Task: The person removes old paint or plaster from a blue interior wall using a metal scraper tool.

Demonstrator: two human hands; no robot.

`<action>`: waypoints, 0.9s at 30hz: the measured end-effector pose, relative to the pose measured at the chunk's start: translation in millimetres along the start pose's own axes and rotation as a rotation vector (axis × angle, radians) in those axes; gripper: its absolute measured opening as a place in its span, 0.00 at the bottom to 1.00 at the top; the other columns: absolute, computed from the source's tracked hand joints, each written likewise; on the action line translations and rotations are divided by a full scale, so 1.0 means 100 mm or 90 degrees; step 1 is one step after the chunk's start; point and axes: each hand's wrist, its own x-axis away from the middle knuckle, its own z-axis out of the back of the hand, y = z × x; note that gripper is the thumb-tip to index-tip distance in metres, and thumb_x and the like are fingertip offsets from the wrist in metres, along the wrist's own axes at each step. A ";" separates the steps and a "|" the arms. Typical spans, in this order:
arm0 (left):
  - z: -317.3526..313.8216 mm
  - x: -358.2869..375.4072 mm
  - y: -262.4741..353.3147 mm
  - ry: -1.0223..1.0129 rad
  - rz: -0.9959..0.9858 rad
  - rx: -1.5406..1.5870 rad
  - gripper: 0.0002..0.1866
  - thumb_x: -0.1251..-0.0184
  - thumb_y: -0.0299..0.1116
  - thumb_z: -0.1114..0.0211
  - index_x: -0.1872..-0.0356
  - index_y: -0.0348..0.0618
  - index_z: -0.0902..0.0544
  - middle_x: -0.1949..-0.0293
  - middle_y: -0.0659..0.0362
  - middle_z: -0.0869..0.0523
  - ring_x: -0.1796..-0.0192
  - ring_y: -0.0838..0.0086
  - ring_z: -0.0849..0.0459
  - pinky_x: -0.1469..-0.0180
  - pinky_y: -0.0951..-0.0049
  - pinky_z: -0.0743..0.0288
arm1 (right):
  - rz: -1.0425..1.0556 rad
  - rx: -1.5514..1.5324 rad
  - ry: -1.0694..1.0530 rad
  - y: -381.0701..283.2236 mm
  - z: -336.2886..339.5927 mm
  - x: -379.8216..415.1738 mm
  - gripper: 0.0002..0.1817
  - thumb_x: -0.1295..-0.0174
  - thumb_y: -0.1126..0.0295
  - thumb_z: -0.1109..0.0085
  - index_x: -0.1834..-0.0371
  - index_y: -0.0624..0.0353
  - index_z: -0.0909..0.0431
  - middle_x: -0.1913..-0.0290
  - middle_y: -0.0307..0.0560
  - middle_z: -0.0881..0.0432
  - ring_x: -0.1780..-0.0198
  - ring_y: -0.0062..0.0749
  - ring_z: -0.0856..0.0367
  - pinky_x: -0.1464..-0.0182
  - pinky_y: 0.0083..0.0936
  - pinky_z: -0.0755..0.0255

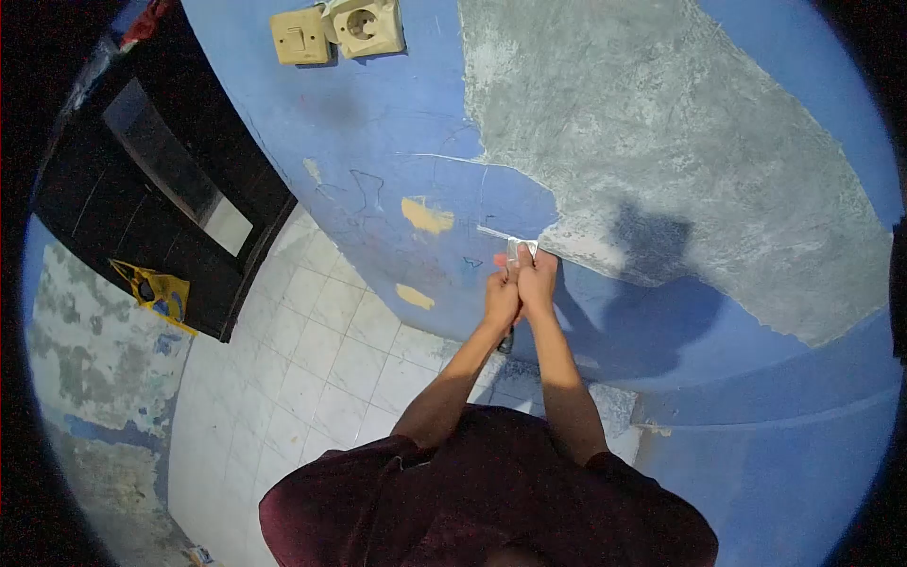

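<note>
Both of my hands grip a scraper (522, 247) whose flat metal blade meets the blue wall (397, 113). My left hand (501, 299) is closed around it on the left side. Beside it, my right hand (537, 281) is closed too, with fingers along the blade. The dark handle end pokes out below my wrists, and the rest of it is hidden. A thin white scraped line runs left from the blade's edge. Just above and to the right lies a large bare grey patch (652, 123) with a ragged paint edge.
A yellowed light switch (300, 36) and a socket (367, 28) sit high on the wall. Yellowish bare spots (427, 215) mark the paint. White floor tiles (312, 331) spread below. At left stands a dark door (142, 180) with a yellow bag (161, 291) near its lower edge.
</note>
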 end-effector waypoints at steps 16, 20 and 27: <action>-0.51 0.11 -0.11 -0.050 0.080 0.341 0.28 0.28 0.62 0.53 0.78 0.48 0.37 0.89 0.65 0.40 0.91 0.78 0.42 0.90 0.76 0.49 | -0.139 0.184 0.050 0.23 1.96 1.15 0.25 0.29 0.55 0.50 0.52 0.72 0.21 0.56 0.51 0.14 0.54 0.34 0.16 0.50 0.29 0.23; -0.54 0.05 -0.17 -0.054 0.052 0.399 0.31 0.28 0.63 0.54 0.82 0.49 0.38 0.89 0.65 0.41 0.90 0.78 0.42 0.89 0.75 0.50 | -0.148 0.275 0.016 0.52 2.23 1.34 0.24 0.30 0.55 0.48 0.53 0.71 0.20 0.56 0.52 0.14 0.55 0.34 0.15 0.51 0.29 0.23; -0.48 -0.03 -0.08 -0.087 0.022 0.467 0.34 0.30 0.67 0.57 0.85 0.49 0.39 0.89 0.66 0.44 0.89 0.77 0.45 0.88 0.75 0.51 | -0.223 0.220 -0.031 0.62 2.10 1.57 0.20 0.31 0.57 0.46 0.53 0.66 0.18 0.59 0.48 0.14 0.59 0.28 0.16 0.56 0.26 0.23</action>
